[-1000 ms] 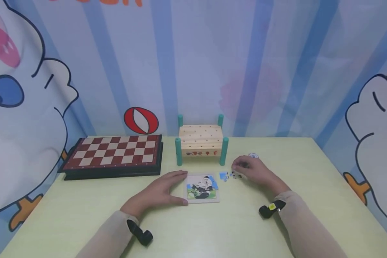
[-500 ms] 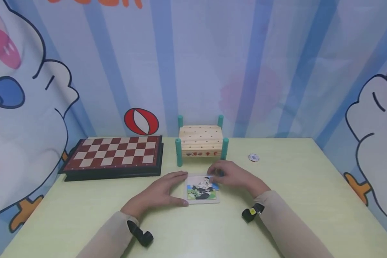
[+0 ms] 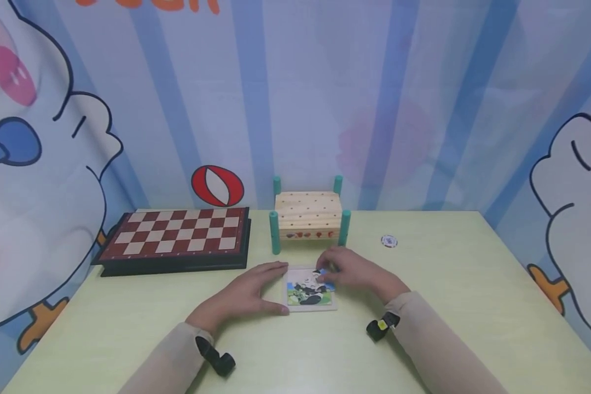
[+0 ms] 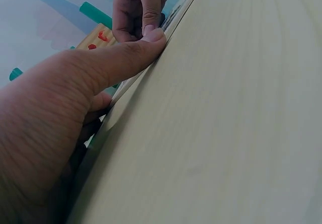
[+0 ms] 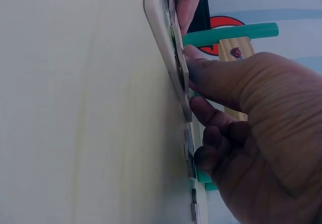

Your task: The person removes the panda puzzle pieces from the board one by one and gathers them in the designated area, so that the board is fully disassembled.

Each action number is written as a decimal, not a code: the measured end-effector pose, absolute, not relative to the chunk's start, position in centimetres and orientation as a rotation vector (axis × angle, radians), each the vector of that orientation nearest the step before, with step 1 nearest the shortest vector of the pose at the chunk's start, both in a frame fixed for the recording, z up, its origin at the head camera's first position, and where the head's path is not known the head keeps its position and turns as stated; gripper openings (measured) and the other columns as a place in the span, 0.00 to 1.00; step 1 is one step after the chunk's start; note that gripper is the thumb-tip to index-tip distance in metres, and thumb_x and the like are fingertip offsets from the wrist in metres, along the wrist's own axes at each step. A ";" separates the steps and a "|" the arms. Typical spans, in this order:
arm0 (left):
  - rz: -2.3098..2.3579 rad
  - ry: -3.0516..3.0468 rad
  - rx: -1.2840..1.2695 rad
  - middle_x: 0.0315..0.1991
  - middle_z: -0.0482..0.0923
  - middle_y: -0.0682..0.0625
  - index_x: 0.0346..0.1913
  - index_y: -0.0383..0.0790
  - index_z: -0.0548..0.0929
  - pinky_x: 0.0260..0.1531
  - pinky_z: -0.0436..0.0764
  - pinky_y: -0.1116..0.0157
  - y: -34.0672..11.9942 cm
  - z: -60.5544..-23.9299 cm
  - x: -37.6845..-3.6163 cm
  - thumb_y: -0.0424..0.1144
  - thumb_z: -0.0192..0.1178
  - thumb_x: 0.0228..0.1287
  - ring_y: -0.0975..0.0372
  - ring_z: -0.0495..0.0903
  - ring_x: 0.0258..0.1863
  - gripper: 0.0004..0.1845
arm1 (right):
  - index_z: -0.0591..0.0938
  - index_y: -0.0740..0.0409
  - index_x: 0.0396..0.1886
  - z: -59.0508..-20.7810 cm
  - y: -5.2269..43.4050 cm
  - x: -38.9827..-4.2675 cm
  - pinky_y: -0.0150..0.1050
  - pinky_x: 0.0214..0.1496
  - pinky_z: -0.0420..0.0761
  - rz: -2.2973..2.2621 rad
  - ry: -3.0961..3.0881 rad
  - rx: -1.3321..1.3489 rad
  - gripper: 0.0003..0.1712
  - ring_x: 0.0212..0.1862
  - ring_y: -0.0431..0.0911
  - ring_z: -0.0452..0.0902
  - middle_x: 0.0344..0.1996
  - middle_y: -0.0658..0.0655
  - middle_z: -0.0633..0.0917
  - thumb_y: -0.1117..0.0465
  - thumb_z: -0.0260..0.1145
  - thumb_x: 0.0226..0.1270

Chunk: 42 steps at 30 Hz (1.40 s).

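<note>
A panda jigsaw puzzle [image 3: 305,296] lies in a small pale frame [image 3: 311,308] on the table. My left hand [image 3: 245,291] spans the frame's left side, fingers extended, with fingertips by the upper corner and thumb at the lower one. My right hand [image 3: 354,269] is over the upper right of the puzzle, fingers curled, its thumb and index finger at a puzzle piece [image 5: 184,72] that sits raised at the frame's edge. In the right wrist view, loose puzzle pieces [image 5: 190,153] lie beside the frame, under the curled fingers; the head view hides them behind the hand.
Behind the puzzle stands a small wooden bench [image 3: 308,212] with green legs. A folded chessboard box [image 3: 177,238] lies at the back left. A round chip [image 3: 389,241] rests at the back right. A printed cloth [image 3: 305,98] hangs behind the table.
My right hand has moved left from the loose pieces to the puzzle's upper right, uncovering the round chip. My left hand has stayed at the frame.
</note>
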<state>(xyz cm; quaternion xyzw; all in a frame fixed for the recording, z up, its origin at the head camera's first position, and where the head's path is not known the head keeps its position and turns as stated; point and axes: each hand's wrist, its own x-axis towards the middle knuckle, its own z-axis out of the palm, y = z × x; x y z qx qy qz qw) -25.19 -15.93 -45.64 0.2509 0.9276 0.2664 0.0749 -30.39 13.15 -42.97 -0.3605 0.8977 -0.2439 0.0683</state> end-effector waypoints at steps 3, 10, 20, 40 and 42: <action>0.806 2.778 0.754 0.78 0.57 0.60 0.78 0.58 0.63 0.73 0.59 0.49 -15.9 -45.7 -25.1 0.74 0.67 0.48 0.60 0.54 0.77 0.54 | 0.84 0.55 0.47 -43.0 13.0 -30.2 0.46 0.56 0.78 -0.719 2.707 -1.086 0.13 0.48 0.47 0.76 0.43 0.51 0.81 0.54 0.71 0.68; 0.805 2.786 0.772 0.78 0.56 0.61 0.78 0.58 0.63 0.73 0.59 0.48 -15.9 -45.8 -25.2 0.73 0.67 0.49 0.59 0.54 0.77 0.53 | 0.83 0.56 0.45 -42.8 12.8 -29.9 0.44 0.53 0.78 -0.693 2.727 -1.073 0.13 0.46 0.46 0.74 0.41 0.50 0.80 0.53 0.71 0.68; 0.818 2.776 0.755 0.78 0.56 0.60 0.78 0.58 0.63 0.73 0.59 0.48 -16.1 -45.7 -25.2 0.73 0.68 0.49 0.59 0.54 0.77 0.53 | 0.80 0.58 0.46 -43.0 12.8 -29.9 0.47 0.55 0.77 -0.721 2.725 -1.110 0.15 0.47 0.47 0.73 0.41 0.50 0.79 0.54 0.71 0.67; 0.801 2.789 0.776 0.78 0.57 0.59 0.78 0.57 0.63 0.73 0.59 0.48 -15.9 -45.5 -25.4 0.73 0.68 0.48 0.59 0.54 0.77 0.54 | 0.85 0.46 0.45 -43.2 13.3 -30.7 0.38 0.45 0.82 -0.919 2.688 -1.179 0.06 0.39 0.35 0.79 0.36 0.39 0.84 0.53 0.65 0.74; 0.803 2.789 0.776 0.78 0.57 0.59 0.77 0.57 0.64 0.73 0.59 0.48 -15.9 -45.5 -25.3 0.73 0.68 0.48 0.59 0.54 0.77 0.54 | 0.86 0.47 0.45 -43.3 13.3 -30.7 0.37 0.45 0.82 -0.936 2.688 -1.209 0.07 0.39 0.35 0.80 0.37 0.40 0.85 0.53 0.64 0.75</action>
